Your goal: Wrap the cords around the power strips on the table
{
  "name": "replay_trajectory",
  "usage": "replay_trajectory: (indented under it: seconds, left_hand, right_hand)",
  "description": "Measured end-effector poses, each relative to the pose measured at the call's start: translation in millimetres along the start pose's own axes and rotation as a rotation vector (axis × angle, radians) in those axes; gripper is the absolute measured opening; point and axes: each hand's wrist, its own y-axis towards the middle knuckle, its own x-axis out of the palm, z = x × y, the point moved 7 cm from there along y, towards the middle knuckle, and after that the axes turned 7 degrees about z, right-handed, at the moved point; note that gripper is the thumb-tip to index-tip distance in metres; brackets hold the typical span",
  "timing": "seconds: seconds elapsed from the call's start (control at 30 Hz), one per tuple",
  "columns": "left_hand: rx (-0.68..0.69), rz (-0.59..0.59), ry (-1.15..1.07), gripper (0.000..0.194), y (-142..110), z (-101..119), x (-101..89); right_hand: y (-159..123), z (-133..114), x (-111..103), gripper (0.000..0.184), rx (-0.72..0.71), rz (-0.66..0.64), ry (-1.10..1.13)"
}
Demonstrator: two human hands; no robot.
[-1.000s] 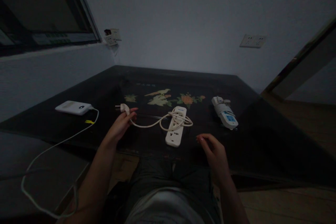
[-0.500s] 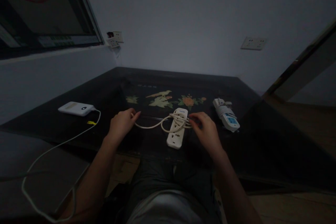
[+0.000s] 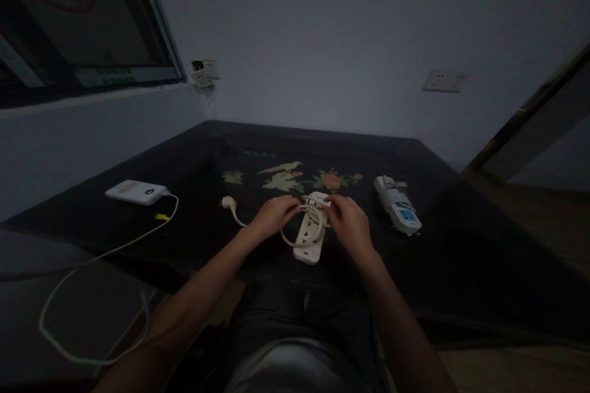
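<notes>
A white power strip (image 3: 310,239) lies on the dark table in front of me, with its cord (image 3: 295,244) looped loosely over it. My left hand (image 3: 276,214) pinches the cord at the left side of the strip. On the strip's right side my right hand (image 3: 348,218) has thumb and fingers closed on the cord's loops. The plug (image 3: 228,202) rests on the table to the left, and the cord from it passes behind my left wrist. Parts of the loops are hidden by my fingers.
To the right lies a second power strip (image 3: 400,209) with its cord wrapped around it. A white power bank (image 3: 137,192) with a cable (image 3: 133,245) and yellow tag sits at the left. The black table (image 3: 258,135) meets the wall, which has sockets (image 3: 445,80).
My left hand has moved right, from the cord's plug end to the loops over the strip. The plug now lies on the table. My right hand has shifted slightly left.
</notes>
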Motion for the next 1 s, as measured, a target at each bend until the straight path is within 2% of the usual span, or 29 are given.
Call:
replay_trajectory:
  seconds: [0.1,0.2,0.3,0.37,0.47,0.6,0.77,0.87,1.0]
  left_hand:
    - [0.048,0.145,-0.186,0.011,-7.0,3.9,-37.1]
    - [0.035,0.240,-0.194,0.016,-12.7,-6.2,-69.4]
    - [0.010,0.266,-0.188,0.018,-15.0,-21.0,-86.7]
    - [-0.026,0.255,-0.227,0.017,-15.5,-29.8,-88.7]
    - [-0.004,0.192,-0.201,0.017,-16.8,-30.1,-80.0]
    - [0.120,0.077,-0.177,0.025,-20.6,-13.1,-60.8]
    - [0.116,-0.100,-0.250,0.025,-17.1,-0.5,-33.7]
    - [0.074,-0.095,-0.283,0.019,-5.3,-4.1,-19.6]
    - [-0.009,-0.074,-0.225,0.017,12.4,-19.0,2.8]
  right_hand:
    - [-2.4,-0.2,-1.1,0.019,-0.015,0.009,0.004]
    - [-7.5,1.2,-2.4,0.020,-0.021,0.003,0.025]
    - [-13.3,6.7,-4.3,0.022,0.007,0.014,0.037]
    - [-16.5,9.9,-4.7,0.023,0.018,0.021,0.042]
    - [-19.8,12.0,-4.4,0.024,0.022,0.032,0.057]
    - [-21.0,11.8,-2.3,0.024,0.032,0.032,0.062]
    - [-21.1,7.1,-2.4,0.023,0.043,0.025,0.068]
    - [-28.8,-0.7,-6.2,0.024,0.064,0.070,0.100]
    - [-55.9,-13.8,-6.4,0.027,0.149,0.153,0.168]
